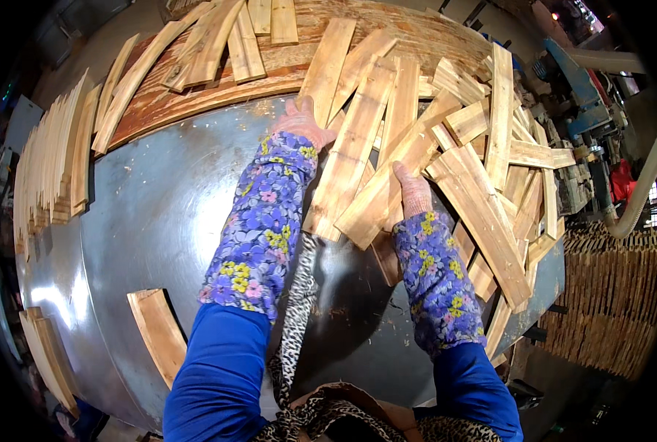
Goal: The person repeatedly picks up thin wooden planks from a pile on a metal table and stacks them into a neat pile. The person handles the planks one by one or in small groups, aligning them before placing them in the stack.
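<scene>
My left hand grips the near end of a pale wooden plank that points away from me, its thumb out to the right. With the thumb on top and the fingers mostly hidden below, my right hand holds a slanting wooden plank. This plank lies partly over others in a loose heap. Between my hands, a long knotty plank reaches toward me. To the right of my right hand, a wide plank rests across the heap. Floral sleeves cover both forearms.
The grey metal tabletop adjoins a reddish wooden board bearing more planks. Upright planks form a row at the left. A short plank lies near my left forearm. Stacked wood and machinery stand at the right.
</scene>
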Demonstrator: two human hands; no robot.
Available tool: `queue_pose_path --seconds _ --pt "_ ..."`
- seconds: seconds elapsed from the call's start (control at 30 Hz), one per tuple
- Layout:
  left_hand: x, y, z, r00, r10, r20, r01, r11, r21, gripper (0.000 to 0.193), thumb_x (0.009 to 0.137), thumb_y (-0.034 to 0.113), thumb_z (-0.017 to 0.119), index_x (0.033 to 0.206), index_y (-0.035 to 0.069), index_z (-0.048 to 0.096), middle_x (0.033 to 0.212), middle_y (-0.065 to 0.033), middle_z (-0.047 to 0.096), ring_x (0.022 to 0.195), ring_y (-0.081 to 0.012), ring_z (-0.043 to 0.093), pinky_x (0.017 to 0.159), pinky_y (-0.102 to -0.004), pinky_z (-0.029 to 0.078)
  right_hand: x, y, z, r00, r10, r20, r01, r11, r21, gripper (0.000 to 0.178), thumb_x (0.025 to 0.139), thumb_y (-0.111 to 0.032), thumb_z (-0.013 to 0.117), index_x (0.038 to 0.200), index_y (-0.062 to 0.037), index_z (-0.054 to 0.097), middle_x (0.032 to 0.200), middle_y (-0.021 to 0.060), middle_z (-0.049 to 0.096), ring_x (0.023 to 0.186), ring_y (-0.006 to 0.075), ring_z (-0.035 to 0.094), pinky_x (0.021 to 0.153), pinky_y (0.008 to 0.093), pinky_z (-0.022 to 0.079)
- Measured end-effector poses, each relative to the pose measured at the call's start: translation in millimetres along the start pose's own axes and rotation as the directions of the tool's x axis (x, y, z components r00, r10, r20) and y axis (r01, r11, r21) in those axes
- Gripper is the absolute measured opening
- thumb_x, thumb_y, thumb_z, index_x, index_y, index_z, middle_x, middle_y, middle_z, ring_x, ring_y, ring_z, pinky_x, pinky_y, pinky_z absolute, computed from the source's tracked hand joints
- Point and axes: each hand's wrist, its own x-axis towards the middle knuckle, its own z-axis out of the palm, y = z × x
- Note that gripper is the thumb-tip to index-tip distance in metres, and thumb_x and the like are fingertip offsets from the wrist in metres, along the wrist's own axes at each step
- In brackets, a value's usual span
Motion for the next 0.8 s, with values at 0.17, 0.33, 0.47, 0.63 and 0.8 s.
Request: queue_pose_path --seconds 0.17,0.33,0.47,0.63,0.8 --pt "-37.5 0.4 15.8 0.998 -0.064 0.028 0.065 0.996 -0.057 0.102 0.079 0.037 0.086 0.164 0.009 0.038 0.146 -0.0347 0.056 0.134 -0.0490 0.062 0.113 -0.0501 0.055 -36.0 -3.8 -12.3 0.991 -0.081 0.105 0.108 0.952 -0.287 0.065 0.098 -0.029 0.082 0.147 0.0066 0.059 0.134 0.0155 0.073 0.121 0.0262 0.069 0.108 0.0388 0.052" --pt "-196.2 -81.0 27.2 0.957 0.152 0.248 0.133 0.528 -0.839 0.099 0.085 0.028 0.080 0.167 -0.002 0.033 0.151 -0.0320 0.057 0.130 -0.0488 0.065 0.110 -0.0582 0.057 -139.5 10.2 -71.9 0.977 0.043 0.210 0.034 0.937 -0.347 0.075 0.096 -0.027 0.082 0.158 0.0004 0.049 0.137 0.0169 0.072 0.125 0.0283 0.068 0.109 0.0417 0.053" --pt "-360.6 -184.9 104.1 0.803 0.354 0.479 0.595 -0.495 -0.633 0.086 0.088 0.024 0.077 0.160 -0.008 0.043 0.146 -0.0327 0.062 0.130 -0.0470 0.067 0.111 -0.0595 0.057 -245.7 21.8 -100.4 0.970 0.133 0.205 -0.010 0.859 -0.512 0.075 0.095 -0.025 0.082 0.159 -0.0040 0.048 0.136 0.0199 0.072 0.124 0.0339 0.069 0.106 0.0474 0.055" --pt "-479.0 -188.6 111.4 0.795 0.471 0.382 0.606 -0.600 -0.521 0.095 0.088 0.034 0.083 0.162 -0.007 0.039 0.145 -0.0323 0.062 0.134 -0.0484 0.063 0.117 -0.0697 0.048 -324.5 28.6 -91.3 0.887 -0.307 0.346 0.412 0.188 -0.891 0.068 0.092 -0.032 0.080 0.153 -0.0102 0.060 0.144 0.0238 0.066 0.133 0.0446 0.061 0.111 0.0543 0.051" --pt "-526.4 -200.9 122.8 0.837 0.189 0.514 0.547 -0.244 -0.801 0.091 0.093 0.033 0.077 0.166 -0.003 0.036 0.144 -0.0292 0.064 0.130 -0.0435 0.065 0.113 -0.0618 0.053 -409.6 43.7 -46.9 0.901 -0.278 0.333 0.330 -0.059 -0.942 0.063 0.094 -0.041 0.076 0.147 -0.0087 0.065 0.159 0.0263 0.054 0.145 0.0497 0.049 0.121 0.0576 0.041"
